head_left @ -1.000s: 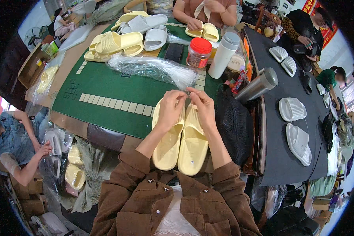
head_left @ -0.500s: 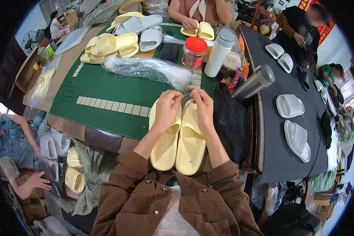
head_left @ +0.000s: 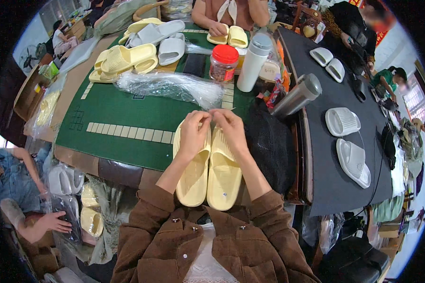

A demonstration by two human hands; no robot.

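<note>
A pair of pale yellow slippers, the left slipper (head_left: 191,184) and the right slipper (head_left: 225,181), stands side by side at the table's near edge, toes pointing away from me. Over their toe ends, my left hand (head_left: 193,134) and my right hand (head_left: 231,132) meet with pinched fingertips. Between them is a thin clear plastic tie (head_left: 233,109), mostly hidden by the fingers; only a short end shows. Just beyond lies a clear bag of thin white plastic strands (head_left: 174,89) on the green mat (head_left: 113,111).
Yellow and grey slippers (head_left: 132,56) are piled at the far left. A red-lidded jar (head_left: 223,63), a white bottle (head_left: 255,63) and a steel tumbler (head_left: 297,96) stand to the right. Another person's hand (head_left: 217,29) touches yellow slippers opposite. White slippers (head_left: 352,162) lie on the dark table.
My hands have drawn closer together above the slippers, and the strand that stretched between them is now mostly hidden. The whole view has shifted slightly.
</note>
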